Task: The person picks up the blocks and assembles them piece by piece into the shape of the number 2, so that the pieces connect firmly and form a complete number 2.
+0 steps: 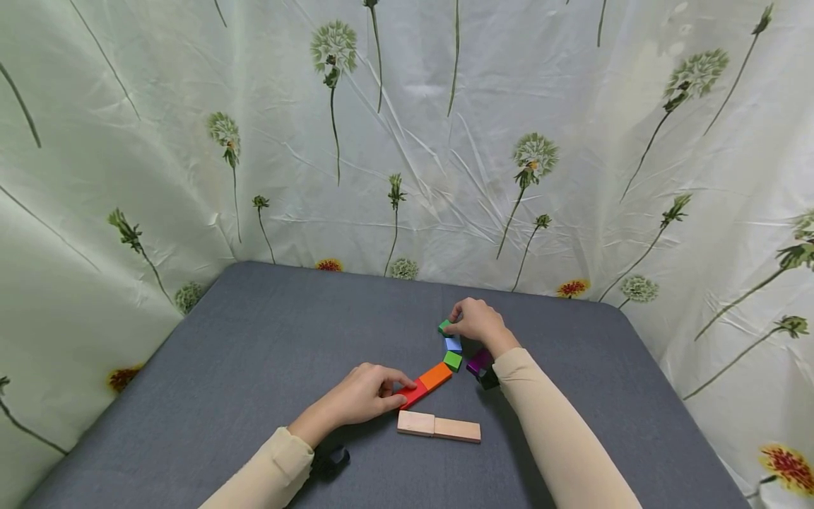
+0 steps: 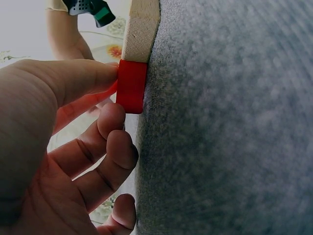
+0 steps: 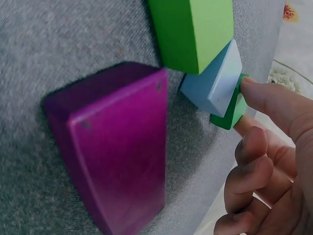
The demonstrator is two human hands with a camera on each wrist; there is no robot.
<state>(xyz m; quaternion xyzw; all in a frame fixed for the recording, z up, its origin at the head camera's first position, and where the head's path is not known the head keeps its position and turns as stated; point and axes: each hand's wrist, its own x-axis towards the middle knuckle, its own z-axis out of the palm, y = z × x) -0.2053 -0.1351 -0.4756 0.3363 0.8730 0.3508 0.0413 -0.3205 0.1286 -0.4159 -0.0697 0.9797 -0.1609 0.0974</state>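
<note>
The left hand (image 1: 356, 397) pinches a red block (image 1: 415, 394); just nearer the person than its fingertips lie two wooden blocks (image 1: 416, 423), and beyond them an orange block (image 1: 436, 375) touches the red. A dark green block (image 1: 444, 326), clamped between the right hand's (image 1: 478, 324) thumb and finger, seems to touch the blue block (image 1: 453, 344), though partly hidden.

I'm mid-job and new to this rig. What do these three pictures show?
No robot here: a person works with two bare hands. The wide picture comes from a head-worn camera; the close ones from each wrist. On the grey table, a red block, orange block, light green block, blue block and dark green block form a bent row. Two wooden blocks lie nearer the person, a purple block right of the row. The left hand pinches the red block; the right hand pinches the dark green one.
</note>
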